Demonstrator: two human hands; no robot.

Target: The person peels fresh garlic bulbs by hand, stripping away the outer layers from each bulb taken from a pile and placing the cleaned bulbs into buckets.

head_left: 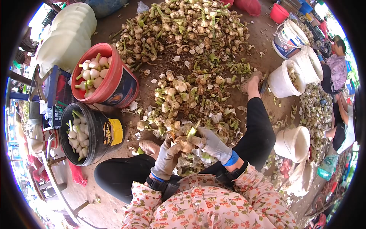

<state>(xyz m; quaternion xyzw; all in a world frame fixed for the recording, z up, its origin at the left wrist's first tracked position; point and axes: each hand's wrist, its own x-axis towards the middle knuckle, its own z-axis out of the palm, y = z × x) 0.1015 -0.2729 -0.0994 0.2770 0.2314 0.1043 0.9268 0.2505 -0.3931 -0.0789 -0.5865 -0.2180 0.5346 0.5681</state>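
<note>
Bulb in work: one garlic bulb [185, 145], brownish skin, green stalk [191, 132] pointing up and away from the wearer. Place: right of the red bucket [116, 75] and on its near side, over the loose scraps.

Grip: left hand [165, 159], grey glove, fingers curled closed about the bulb's left side. Right hand [214, 145], similar glove, blue band at the wrist, thumb and fingers narrow and pressed on the bulb's other side by the stalk base. Hands just apart, bulb bridging them.

Labels: red bucket has a dark label [122, 90] with pale and orange patches; wording unreadable from here. Black bucket [98, 131], just beside the red bucket on its near side, shows a yellow label [116, 131] with dark print, also unreadable. White bucket [280, 42], well apart to the right of the red bucket, bears a blue design; lettering too small.

Contents: pale, trimmed garlic in both red and black buckets. Large garlic heap [183, 28] right of the red bucket, reaching beyond it.
</note>
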